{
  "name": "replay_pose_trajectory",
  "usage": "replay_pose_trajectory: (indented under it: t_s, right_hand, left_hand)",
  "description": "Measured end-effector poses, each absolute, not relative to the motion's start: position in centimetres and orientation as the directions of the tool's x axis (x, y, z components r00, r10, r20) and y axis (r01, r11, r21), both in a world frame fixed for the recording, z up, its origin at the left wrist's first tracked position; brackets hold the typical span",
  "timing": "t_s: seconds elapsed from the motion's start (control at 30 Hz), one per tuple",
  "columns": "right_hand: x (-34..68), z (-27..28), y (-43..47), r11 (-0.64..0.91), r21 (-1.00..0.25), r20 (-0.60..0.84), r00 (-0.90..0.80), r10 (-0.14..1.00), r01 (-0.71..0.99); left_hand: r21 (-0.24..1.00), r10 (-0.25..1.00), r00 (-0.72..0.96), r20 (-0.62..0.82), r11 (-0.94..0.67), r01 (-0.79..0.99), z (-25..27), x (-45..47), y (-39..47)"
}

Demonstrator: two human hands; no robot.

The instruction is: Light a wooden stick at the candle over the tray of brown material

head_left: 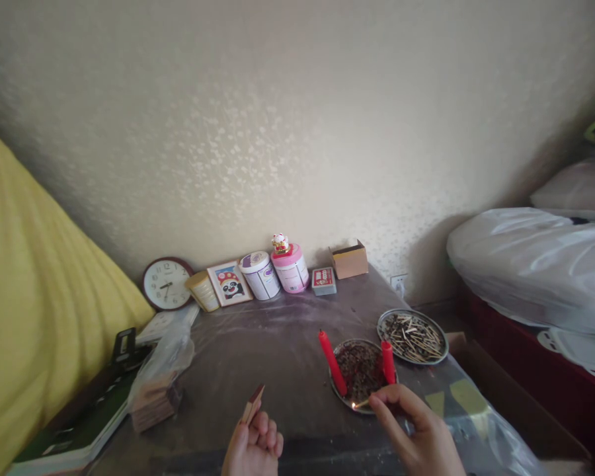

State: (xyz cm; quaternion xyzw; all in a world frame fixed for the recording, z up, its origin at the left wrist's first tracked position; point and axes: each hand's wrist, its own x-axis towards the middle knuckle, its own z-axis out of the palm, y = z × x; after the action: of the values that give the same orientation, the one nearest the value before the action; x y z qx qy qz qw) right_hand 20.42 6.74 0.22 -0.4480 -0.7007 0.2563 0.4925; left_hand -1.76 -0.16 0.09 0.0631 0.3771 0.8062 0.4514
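At a dusty bench (277,357), the right hand (419,433) pinched a lit match (361,403) in a tight grip over the near metal dish (338,390) holding two red candles (332,362), while the left hand (254,446) clasped a matchbox (252,403).

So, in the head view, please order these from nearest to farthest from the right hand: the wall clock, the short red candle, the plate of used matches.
1. Short red candle, just above the right hand.
2. Plate of used matches, farther back, slightly right.
3. Wall clock, far left against the wall.
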Motion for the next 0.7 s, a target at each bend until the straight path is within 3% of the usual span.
replay_pose_trajectory:
  t_s: [0.7]
  right_hand:
    - [20.36, 0.52, 6.65, 0.494, -0.769, 0.488, -0.125, 0.864, 0.405]
  left_hand:
    - [0.685, 0.782, -0.585, -0.216, -0.306, -0.661, 0.04, -1.66, -0.28]
